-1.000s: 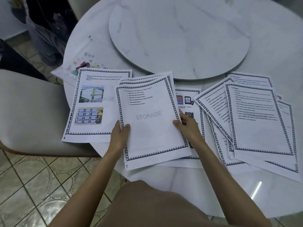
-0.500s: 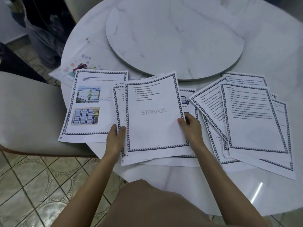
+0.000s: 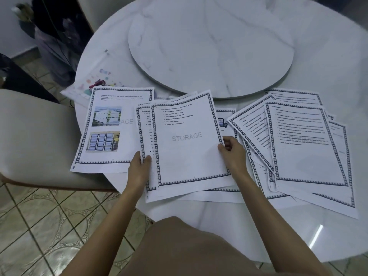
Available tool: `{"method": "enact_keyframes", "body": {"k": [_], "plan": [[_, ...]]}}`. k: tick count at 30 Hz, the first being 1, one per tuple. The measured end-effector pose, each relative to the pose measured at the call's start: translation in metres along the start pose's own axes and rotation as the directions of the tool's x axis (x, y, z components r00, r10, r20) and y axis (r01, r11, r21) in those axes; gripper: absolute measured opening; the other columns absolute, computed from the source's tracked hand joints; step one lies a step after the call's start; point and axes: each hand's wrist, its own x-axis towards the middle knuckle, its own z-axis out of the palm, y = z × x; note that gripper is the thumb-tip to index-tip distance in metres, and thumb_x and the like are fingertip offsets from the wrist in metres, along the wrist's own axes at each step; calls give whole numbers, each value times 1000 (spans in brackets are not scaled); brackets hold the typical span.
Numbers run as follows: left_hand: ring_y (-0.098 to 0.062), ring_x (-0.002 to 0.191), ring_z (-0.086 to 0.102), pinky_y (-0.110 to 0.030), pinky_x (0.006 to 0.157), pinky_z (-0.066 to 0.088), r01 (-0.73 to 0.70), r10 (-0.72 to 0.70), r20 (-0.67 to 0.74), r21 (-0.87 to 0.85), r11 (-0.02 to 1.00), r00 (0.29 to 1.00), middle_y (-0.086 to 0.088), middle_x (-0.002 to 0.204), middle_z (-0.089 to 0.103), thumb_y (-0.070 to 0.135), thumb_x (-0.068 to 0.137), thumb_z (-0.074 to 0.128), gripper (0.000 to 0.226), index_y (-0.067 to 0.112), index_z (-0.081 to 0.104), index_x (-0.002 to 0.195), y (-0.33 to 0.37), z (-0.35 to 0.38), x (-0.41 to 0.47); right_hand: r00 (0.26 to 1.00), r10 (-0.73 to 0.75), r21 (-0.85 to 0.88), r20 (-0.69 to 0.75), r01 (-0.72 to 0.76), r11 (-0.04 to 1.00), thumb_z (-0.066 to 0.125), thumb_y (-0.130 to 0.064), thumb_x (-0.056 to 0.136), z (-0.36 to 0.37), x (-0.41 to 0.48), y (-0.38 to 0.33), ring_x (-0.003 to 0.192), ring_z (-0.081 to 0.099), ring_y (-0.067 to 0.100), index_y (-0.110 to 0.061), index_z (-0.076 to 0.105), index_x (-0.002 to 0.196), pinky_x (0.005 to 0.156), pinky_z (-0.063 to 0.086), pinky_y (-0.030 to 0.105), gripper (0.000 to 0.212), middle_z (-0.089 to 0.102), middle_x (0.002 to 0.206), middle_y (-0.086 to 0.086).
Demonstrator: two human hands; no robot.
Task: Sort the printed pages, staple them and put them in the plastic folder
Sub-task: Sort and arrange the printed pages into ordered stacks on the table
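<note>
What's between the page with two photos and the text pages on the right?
In the head view, the STORAGE page, pinched by the right hand, atop sheets the left hand holds.

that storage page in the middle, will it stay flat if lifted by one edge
Probably floppy: the STORAGE page is one thin sheet and looks bowed where the right hand pinches its edge. Likely very light. It may slide easily over the smooth pages beneath.
</note>
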Motion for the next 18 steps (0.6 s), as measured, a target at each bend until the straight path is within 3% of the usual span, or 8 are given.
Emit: {"method": "enact_keyframes", "body": {"k": [6,10,12,15,18], "plan": [[-28,123,49,-45,105,39,24,-24,1,-14,1000,1000,-8,135,50,23,99,38,39,11,40,137,1,-3,-2,1000,-11,6,-23,11,1000,56,-4,88,-4,3,5,85,55,11,-6,63,109,65,42,3,23,61,93,1],[-26,118,52,-37,97,44,7,-7,13,-29,1000,1000,-6,129,54,23,99,39,34,13,44,131,3,-3,-6,1000,-21,-8,-4,21,1000,56,-3,88,-6,2,5,86,55,11,-6,64,110,66,42,5,23,62,95,3],[-24,119,51,-33,94,41,-1,2,13,-40,999,1000,-3,128,53,27,99,39,37,13,42,133,6,-2,-8,1000,-30,-33,9,30,999,56,-4,88,-5,2,6,88,56,11,-8,64,111,74,42,7,25,63,101,4],[-18,118,46,-28,93,35,9,-9,17,-33,999,1000,2,124,49,25,98,41,40,12,39,136,10,-1,-9,998,-39,-68,40,41,997,57,-4,88,-3,2,5,91,57,14,-7,64,113,90,46,22,26,64,109,11],[-25,119,50,-33,94,41,13,-12,22,-4,1000,1000,-5,129,52,23,98,42,35,11,43,131,5,-2,-5,995,-58,-86,82,65,994,57,-5,88,0,0,1,91,55,12,-7,64,114,86,41,17,26,65,109,10]]}}
